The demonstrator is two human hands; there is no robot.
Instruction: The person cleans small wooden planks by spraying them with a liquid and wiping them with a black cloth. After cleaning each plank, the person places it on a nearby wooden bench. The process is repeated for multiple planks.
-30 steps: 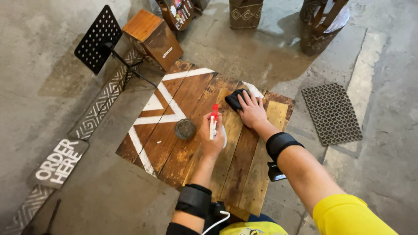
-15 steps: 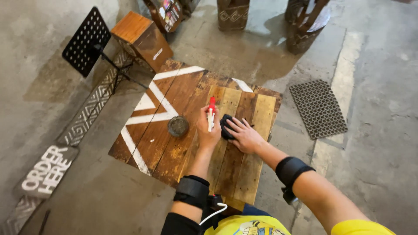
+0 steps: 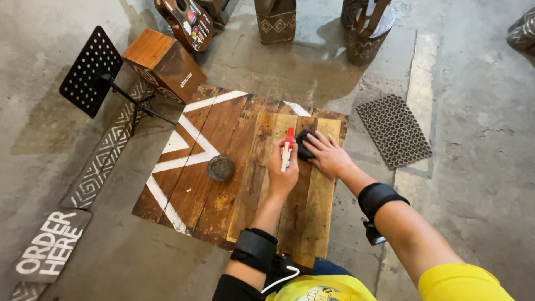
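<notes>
A square wooden plank tabletop [image 3: 195, 184] with white painted stripes lies below me. My left hand [image 3: 283, 175] is wrapped around a small white spray bottle with a red top [image 3: 287, 146], held upright over the middle planks. Right beside it, my right hand [image 3: 329, 156] presses flat on a dark cloth [image 3: 304, 144] against the tabletop's right half. Both forearms wear black wrist bands. A small round dark dish [image 3: 221, 168] sits on the wood to the left of the bottle.
A black perforated music stand [image 3: 89, 72], a wooden box drum [image 3: 164, 64] and a small guitar [image 3: 186, 22] stand at the back left. A black rubber mat [image 3: 393, 131] lies on the concrete floor to the right. Patterned stools are along the top edge.
My right hand has slid the dark cloth from the far right corner of the tabletop toward the middle, close to the bottle. The left hand with the bottle stays roughly in place.
</notes>
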